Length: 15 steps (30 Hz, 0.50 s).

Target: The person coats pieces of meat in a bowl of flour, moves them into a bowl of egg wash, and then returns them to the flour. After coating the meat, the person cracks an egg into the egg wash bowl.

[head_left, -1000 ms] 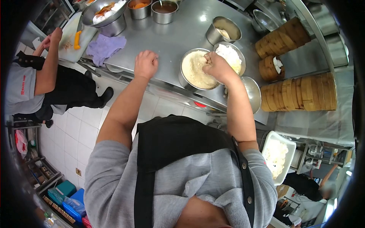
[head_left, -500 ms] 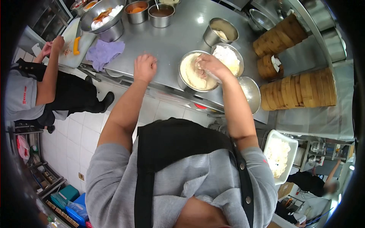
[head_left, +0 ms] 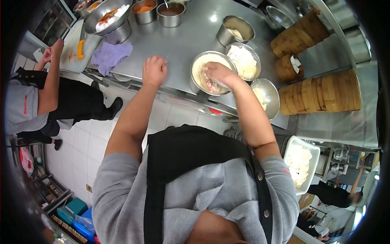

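My right hand (head_left: pixel 221 75) is inside a round steel container (head_left: pixel 191 79) of pale, fine crumbs (head_left: pixel 211 59). Its fingers are bent down into the crumbs, and pinkish, crumb-coated shapes show under them. Whether these are fingertips or a piece of food I cannot make out. On the steel worktop (head_left: pixel 178 53), to the left of that container, rests my left hand (head_left: pixel 154 70), loosely closed with its knuckles up and nothing visible in it. Touching the crumb container on the right is a steel bowl (head_left: pixel 243 61) of white, lumpy food. Nearer me sits another steel bowl (head_left: pixel 269 99) with some pale stuff inside.
A deep steel pot (head_left: pixel 221 36) stands behind the bowls. Bamboo steamers (head_left: pixel 321 95) are stacked at the right. Leftward lie a purple cloth (head_left: pixel 110 57) and a yellow-handled knife (head_left: pixel 81 49) on a cutting board (head_left: pixel 70 59), beside a co-worker (head_left: pixel 46 89). A white tub (head_left: pixel 302 164) stands lower right.
My right hand has shifted slightly left and down within the crumbs, and the pinkish shapes now show beneath it. My left hand stays in place. Pale stuff shows more plainly in the nearer bowl.
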Tool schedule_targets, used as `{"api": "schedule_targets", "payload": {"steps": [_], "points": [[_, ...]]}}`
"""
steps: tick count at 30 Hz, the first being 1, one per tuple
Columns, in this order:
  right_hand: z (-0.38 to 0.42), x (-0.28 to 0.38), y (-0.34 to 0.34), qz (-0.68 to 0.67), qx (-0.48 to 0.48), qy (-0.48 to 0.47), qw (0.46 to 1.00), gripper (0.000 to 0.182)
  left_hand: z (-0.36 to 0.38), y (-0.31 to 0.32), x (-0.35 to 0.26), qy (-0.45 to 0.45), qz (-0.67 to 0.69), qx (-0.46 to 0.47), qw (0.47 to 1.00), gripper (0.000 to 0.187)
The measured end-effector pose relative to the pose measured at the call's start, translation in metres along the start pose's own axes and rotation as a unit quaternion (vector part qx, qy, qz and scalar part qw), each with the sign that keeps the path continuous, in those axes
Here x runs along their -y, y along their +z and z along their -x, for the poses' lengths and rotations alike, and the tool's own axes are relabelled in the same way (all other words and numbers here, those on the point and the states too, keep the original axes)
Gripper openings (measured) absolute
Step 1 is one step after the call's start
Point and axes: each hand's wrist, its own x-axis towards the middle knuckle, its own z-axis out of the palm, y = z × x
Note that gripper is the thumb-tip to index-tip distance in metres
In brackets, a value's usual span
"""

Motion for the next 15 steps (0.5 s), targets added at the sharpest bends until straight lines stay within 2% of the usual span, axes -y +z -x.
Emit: {"api": "schedule_targets", "payload": {"steps": [3,5,6,7,10,11,12,14,15], "points": [[0.014,0.002,-0.012,-0.166,0.042,-0.013,0.985,0.024,0.011,0.004,0.002,-0.004,-0.002,-0.008,1.000,0.010],[0.001,-0.027,0.005,0.073,-0.072,-0.084,0.991,0.018,0.004,0.001,0.001,0.003,-0.002,-0.009,1.000,0.011],[0.000,-0.028,0.010,0.191,-0.131,-0.118,0.966,0.016,0.005,0.001,0.001,0.012,0.001,-0.014,1.000,0.010],[-0.004,-0.026,0.001,0.121,-0.097,-0.125,0.980,0.013,0.006,0.001,0.002,0.022,0.004,-0.022,1.000,0.009],[0.007,0.000,-0.023,-0.023,-0.006,0.010,1.000,0.015,0.005,0.003,0.001,0.014,-0.001,-0.028,0.999,0.009],[0.013,0.007,-0.022,-0.057,-0.051,0.023,0.997,0.021,0.006,0.002,0.001,0.009,-0.005,-0.026,1.000,0.009],[0.013,0.009,-0.020,0.049,-0.064,0.022,0.997,0.029,0.005,0.001,0.000,0.007,-0.004,-0.023,1.000,0.009],[0.016,0.017,-0.008,0.257,-0.090,0.021,0.962,0.044,0.004,-0.002,-0.002,0.007,-0.002,-0.015,1.000,0.009],[0.023,0.032,0.006,0.287,-0.109,0.059,0.950,0.050,0.003,-0.002,-0.002,0.006,-0.001,-0.015,1.000,0.009]]}}
